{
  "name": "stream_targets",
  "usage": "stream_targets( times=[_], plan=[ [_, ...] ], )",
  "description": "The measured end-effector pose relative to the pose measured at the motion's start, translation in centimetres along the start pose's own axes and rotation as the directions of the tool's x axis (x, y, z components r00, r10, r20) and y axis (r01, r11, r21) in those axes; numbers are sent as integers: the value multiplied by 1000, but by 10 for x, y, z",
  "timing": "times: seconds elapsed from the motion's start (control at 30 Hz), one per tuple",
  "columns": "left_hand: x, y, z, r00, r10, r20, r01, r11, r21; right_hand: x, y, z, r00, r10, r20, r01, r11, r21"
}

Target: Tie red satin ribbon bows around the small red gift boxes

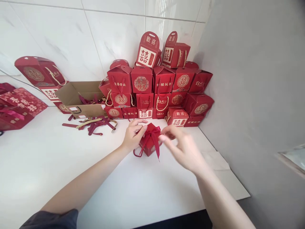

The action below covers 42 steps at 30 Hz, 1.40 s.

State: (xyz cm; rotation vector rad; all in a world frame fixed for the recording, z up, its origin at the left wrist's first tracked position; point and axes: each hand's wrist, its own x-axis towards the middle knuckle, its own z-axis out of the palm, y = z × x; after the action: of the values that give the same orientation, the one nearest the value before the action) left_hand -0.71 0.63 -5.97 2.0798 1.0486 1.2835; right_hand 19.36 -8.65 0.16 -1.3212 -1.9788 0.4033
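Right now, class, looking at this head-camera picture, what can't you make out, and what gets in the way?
Head view: the right hand is blurred, so whether it touches the ribbon bow is unclear.
Head view: part of the small red box is hidden by the bow and the left hand.
Head view: the bottom of the cardboard carton is hidden by its front wall.
Head view: the red package at far left is cut off by the picture's edge.

Ribbon point(155, 142) looks satiny, box point(149, 150) smooth cardbd w/ sheen.
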Motion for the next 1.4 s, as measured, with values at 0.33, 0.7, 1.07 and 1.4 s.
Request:
stream_targets(
  times=[0.33, 0.7, 1.07, 1.4],
  plan=[
    [-25, 16, -27, 983, -166, 76, 167, 986, -5, 19, -2, 62, 985, -62, 159, 85, 986, -141],
    [-57, 16, -54, 957, -268, 113, 270, 963, -4, 9, 8, 72, 969, -199, 144, 168, 965, 200],
    [-60, 14, -52, 902, -366, 230, 410, 893, -186, 8, 7, 58, 970, -180, 164, 159, 979, 131],
    [-62, 14, -40, 873, -480, 80, 474, 802, -364, 9, 23, 64, 980, -170, 103, 140, 958, 249]
  ],
)
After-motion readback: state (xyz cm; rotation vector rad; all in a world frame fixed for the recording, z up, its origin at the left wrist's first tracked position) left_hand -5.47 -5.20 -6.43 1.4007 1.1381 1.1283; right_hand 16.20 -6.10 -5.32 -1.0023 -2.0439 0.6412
